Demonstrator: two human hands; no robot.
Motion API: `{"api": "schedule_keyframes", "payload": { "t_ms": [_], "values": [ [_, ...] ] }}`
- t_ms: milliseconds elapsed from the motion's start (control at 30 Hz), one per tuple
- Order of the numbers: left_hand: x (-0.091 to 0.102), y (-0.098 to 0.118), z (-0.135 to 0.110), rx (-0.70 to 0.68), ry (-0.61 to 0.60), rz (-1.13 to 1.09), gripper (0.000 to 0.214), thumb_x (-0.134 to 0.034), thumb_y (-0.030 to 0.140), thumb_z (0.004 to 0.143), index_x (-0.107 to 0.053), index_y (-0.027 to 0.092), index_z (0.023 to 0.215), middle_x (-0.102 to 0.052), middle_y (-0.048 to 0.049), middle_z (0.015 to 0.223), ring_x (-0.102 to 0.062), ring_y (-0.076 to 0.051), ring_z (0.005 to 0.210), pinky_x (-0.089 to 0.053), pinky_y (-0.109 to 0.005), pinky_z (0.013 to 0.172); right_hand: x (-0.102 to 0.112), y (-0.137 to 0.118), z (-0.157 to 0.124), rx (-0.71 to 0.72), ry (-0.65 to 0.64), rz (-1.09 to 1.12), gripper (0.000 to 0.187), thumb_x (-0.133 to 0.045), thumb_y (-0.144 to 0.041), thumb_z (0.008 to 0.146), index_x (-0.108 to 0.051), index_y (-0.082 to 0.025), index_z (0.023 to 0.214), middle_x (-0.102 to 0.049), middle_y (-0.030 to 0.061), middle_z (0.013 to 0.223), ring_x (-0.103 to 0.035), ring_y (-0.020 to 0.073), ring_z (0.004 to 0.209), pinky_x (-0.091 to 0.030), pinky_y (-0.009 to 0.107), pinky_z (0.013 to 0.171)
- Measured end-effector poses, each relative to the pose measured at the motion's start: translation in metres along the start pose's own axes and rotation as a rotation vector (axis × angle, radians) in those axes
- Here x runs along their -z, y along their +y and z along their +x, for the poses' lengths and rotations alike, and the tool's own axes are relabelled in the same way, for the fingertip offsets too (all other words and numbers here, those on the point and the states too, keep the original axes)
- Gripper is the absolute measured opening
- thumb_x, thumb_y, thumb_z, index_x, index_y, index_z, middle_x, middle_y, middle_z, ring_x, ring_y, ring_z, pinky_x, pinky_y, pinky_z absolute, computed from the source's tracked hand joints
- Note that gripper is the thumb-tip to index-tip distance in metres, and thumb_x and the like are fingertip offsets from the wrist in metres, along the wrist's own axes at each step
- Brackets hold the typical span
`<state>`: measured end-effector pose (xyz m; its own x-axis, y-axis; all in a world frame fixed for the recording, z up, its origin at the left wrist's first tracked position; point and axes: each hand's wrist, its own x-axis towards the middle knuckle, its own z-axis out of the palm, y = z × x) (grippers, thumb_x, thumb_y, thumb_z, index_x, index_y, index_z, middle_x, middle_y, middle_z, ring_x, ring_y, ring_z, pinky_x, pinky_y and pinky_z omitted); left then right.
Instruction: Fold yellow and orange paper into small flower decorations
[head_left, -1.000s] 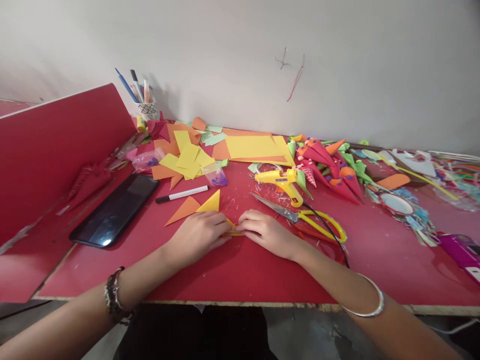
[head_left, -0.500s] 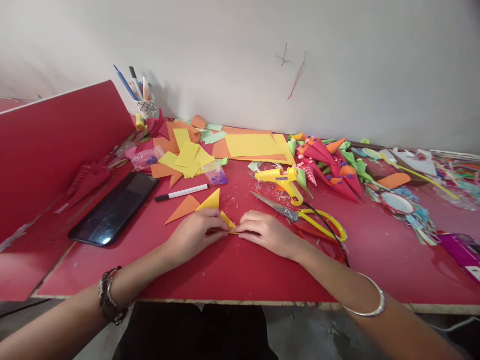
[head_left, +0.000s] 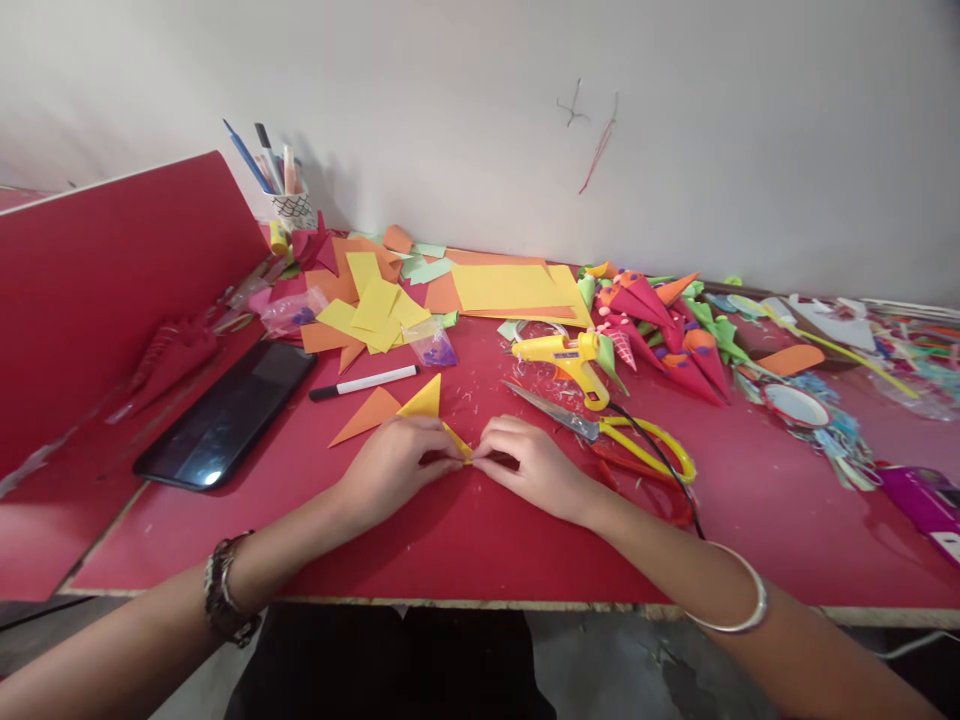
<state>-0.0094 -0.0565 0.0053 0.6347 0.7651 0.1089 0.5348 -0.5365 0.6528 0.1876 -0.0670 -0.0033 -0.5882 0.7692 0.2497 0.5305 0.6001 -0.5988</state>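
Observation:
Both hands meet over a small piece of yellow paper [head_left: 458, 440] near the front of the red tabletop. My left hand [head_left: 403, 458] pinches its left side, and my right hand [head_left: 529, 462] pinches it from the right, fingertips almost touching. Most of the piece is hidden under the fingers. Just behind my left hand lie a yellow paper triangle [head_left: 423, 398] and an orange paper triangle [head_left: 367, 416]. A black-capped white marker [head_left: 375, 382] rests beyond them. Scissors [head_left: 622, 432] with yellow and red handles lie to the right, below a yellow hot glue gun [head_left: 570, 362].
A black phone [head_left: 229, 415] lies at left beside a standing red board [head_left: 127, 300]. Yellow paper sheets [head_left: 514, 288] and scraps are at the back. Colourful paper cones [head_left: 660, 330] pile at back right. A pen cup [head_left: 292, 210] stands by the wall. The glue gun's cord [head_left: 660, 455] trails toward the front edge.
The fingertips have drawn slightly closer together on the yellow paper, and the right-hand fingers are more bent. The view has shifted a little; the other things lie as before.

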Motion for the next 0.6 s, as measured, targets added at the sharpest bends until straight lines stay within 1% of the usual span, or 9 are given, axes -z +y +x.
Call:
{"api": "schedule_keyframes", "payload": {
  "t_ms": [100,200,300,400,467,500,600],
  "values": [
    [0.003,-0.001,0.004,0.015,-0.027,0.017,0.01,-0.056,0.024,0.079,-0.065,0.022,0.076,-0.065,0.0029,0.078,-0.055,-0.013,0.075,-0.038,-0.024,0.068,0.0,-0.002,0.0,-0.034,0.004,0.013,0.012,-0.05,-0.021,0.083,-0.059,-0.017,0.078,-0.058,0.0027,0.076,-0.053,0.0133,0.075,-0.043,0.024,0.069],
    [0.006,0.0,0.008,0.081,-0.048,0.103,0.007,-0.059,0.027,0.077,-0.065,0.026,0.073,-0.067,0.006,0.077,-0.053,-0.016,0.082,-0.03,-0.03,0.074,0.0,-0.003,-0.001,-0.004,-0.003,-0.053,0.012,-0.048,-0.021,0.085,-0.059,-0.017,0.084,-0.059,0.0031,0.079,-0.052,0.0133,0.076,-0.042,0.024,0.069],
    [0.008,0.002,0.012,0.138,-0.08,0.148,0.009,-0.059,0.03,0.076,-0.065,0.025,0.07,-0.066,0.0062,0.075,-0.053,-0.018,0.082,-0.025,-0.032,0.072,0.0,-0.004,-0.003,0.029,-0.033,-0.156,0.015,-0.045,-0.022,0.086,-0.059,-0.016,0.084,-0.059,0.0037,0.078,-0.051,0.0141,0.075,-0.041,0.025,0.067],
    [0.007,0.002,0.012,0.138,-0.087,0.166,0.009,-0.058,0.029,0.077,-0.064,0.024,0.072,-0.066,0.006,0.073,-0.053,-0.017,0.08,-0.024,-0.031,0.07,0.0,-0.004,-0.003,0.027,-0.054,-0.18,0.016,-0.044,-0.021,0.086,-0.059,-0.016,0.081,-0.059,0.0041,0.078,-0.051,0.0143,0.075,-0.041,0.024,0.067],
    [0.006,0.002,0.01,0.088,-0.066,0.204,0.008,-0.056,0.028,0.078,-0.063,0.024,0.075,-0.065,0.006,0.073,-0.053,-0.016,0.079,-0.024,-0.031,0.07,0.0,-0.006,-0.002,0.002,-0.062,-0.172,0.016,-0.045,-0.02,0.086,-0.059,-0.016,0.081,-0.058,0.0039,0.077,-0.051,0.014,0.075,-0.041,0.024,0.067],
    [0.005,0.002,0.008,0.04,-0.055,0.244,0.009,-0.055,0.028,0.08,-0.062,0.024,0.076,-0.065,0.0059,0.074,-0.053,-0.015,0.078,-0.024,-0.031,0.071,0.0,-0.006,-0.001,-0.018,-0.066,-0.164,0.014,-0.045,-0.019,0.086,-0.059,-0.016,0.08,-0.058,0.0037,0.077,-0.051,0.0139,0.075,-0.04,0.024,0.067],
    [0.005,0.004,0.002,-0.187,-0.01,0.469,0.018,-0.045,0.023,0.087,-0.06,0.021,0.077,-0.063,0.0033,0.074,-0.053,-0.013,0.073,-0.025,-0.032,0.073,0.003,-0.009,0.004,-0.081,-0.074,-0.124,0.01,-0.049,-0.016,0.084,-0.059,-0.016,0.08,-0.058,0.0029,0.076,-0.05,0.0137,0.075,-0.04,0.024,0.067]
  ]
}}
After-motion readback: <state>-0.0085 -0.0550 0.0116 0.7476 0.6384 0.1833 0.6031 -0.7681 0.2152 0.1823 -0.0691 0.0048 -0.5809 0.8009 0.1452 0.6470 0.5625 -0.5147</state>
